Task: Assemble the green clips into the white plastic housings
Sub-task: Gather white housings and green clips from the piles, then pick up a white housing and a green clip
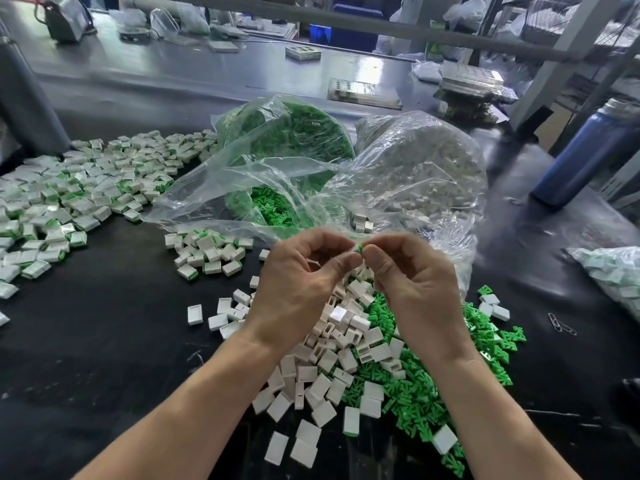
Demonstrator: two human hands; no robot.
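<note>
A green clip [359, 248] is getting pinched right between both sets of fingertips, held up above the loose white housings pile [332, 362]. The left hand [298, 285] and right hand [412, 282] are both curling around it, thumbs nearly touching. Loose green clips [415, 396] are lying just right of that pile, finished pieces [69, 188] are spreading far left of it, and two clear bags [346, 161] are sitting behind it.
</note>
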